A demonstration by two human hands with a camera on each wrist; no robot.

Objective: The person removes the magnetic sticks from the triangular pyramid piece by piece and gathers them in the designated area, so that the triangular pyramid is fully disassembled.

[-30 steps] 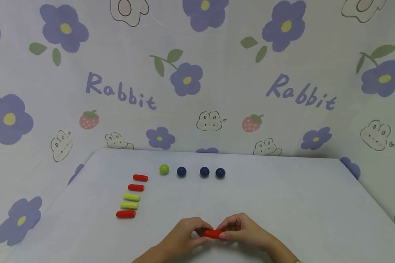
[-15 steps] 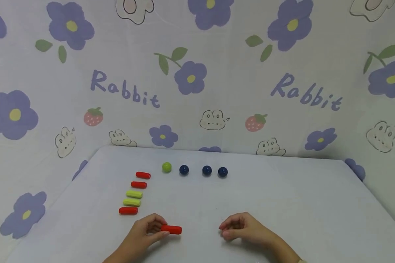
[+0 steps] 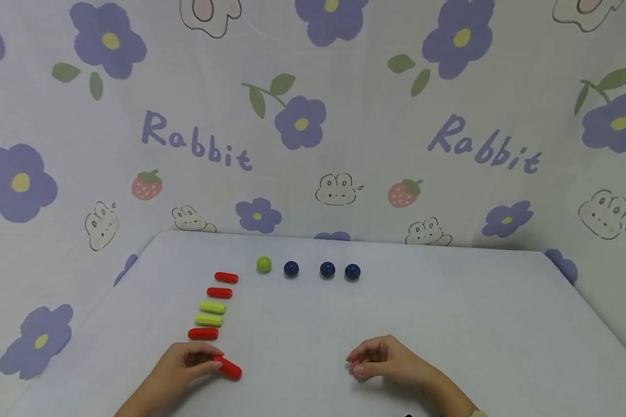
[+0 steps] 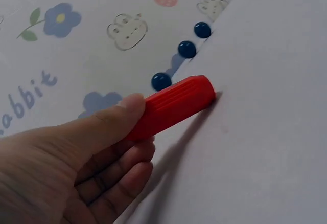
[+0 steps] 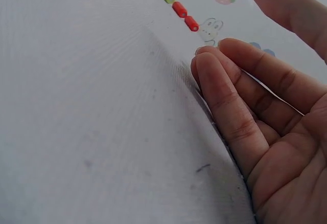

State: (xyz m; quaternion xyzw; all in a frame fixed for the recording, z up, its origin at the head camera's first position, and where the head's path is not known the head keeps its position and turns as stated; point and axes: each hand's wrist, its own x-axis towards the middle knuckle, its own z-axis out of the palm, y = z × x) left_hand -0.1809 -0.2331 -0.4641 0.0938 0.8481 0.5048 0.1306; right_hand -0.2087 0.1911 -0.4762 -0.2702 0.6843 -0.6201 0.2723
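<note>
My left hand (image 3: 179, 365) pinches one end of a long red bead (image 3: 230, 369) between thumb and fingers, near the front left of the white table (image 3: 464, 313). In the left wrist view this bead (image 4: 176, 106) has a ridged side, and its free end points away from the hand. Just beyond the hand lies the nearest red bead (image 3: 203, 333) of a column of long beads. Farther right, my right hand (image 3: 386, 362) holds nothing; its fingers are loosely bent and the thumb stands apart from them in the right wrist view.
Up the column come two yellow-green long beads (image 3: 208, 320) and two more red ones (image 3: 219, 293). Along the back are a green round bead (image 3: 263, 264) and three dark blue round beads (image 3: 327, 269). A patterned cloth (image 3: 365, 116) hangs behind the table.
Both hands were together on the red bead. The right hand let go, and the left hand carried the bead leftward to near the column, its free end now angled toward me.
</note>
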